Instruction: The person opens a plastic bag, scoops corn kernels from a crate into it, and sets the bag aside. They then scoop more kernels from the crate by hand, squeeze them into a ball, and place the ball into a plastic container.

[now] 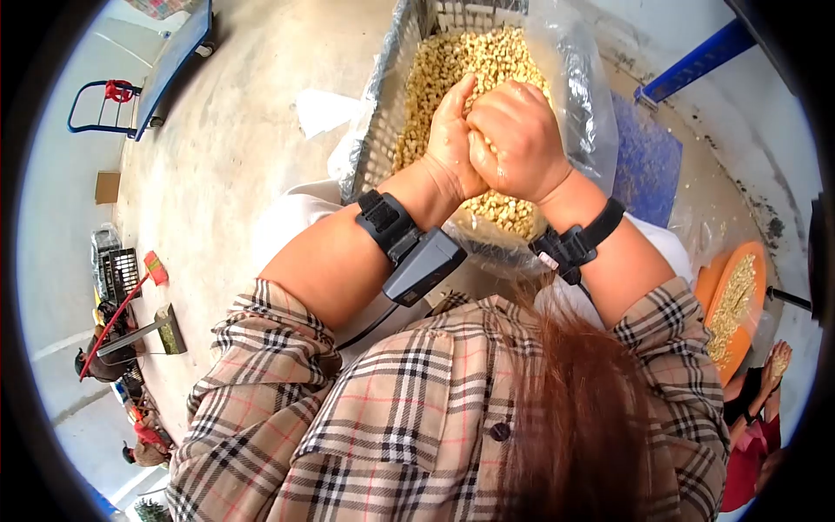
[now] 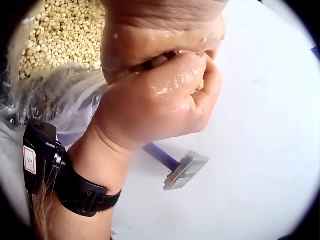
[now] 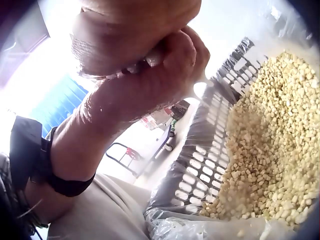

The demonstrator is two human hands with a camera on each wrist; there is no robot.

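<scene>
Pressed together over a crate (image 3: 192, 175) of small pale yellow diced pieces (image 1: 452, 61) are my two wet hands. My right hand (image 1: 520, 139) is curled into a fist, with yellow bits (image 2: 201, 85) showing between its fingers in the left wrist view. Against it lies my left hand (image 1: 448, 152), palm inward and thumb pointing up. In the right wrist view its fingers (image 3: 187, 50) curl round, and wet bits (image 3: 153, 60) glisten where the hands meet. Most of the squeezed clump is hidden inside the hands.
Clear plastic (image 1: 583, 96) lines the crate, which stands between my knees. A blue board (image 1: 645, 161) lies right of it. An orange tub (image 1: 735, 300) of similar pieces is at the right, beside another person's hands (image 1: 774, 370). A blue trolley (image 1: 170, 65) stands far left.
</scene>
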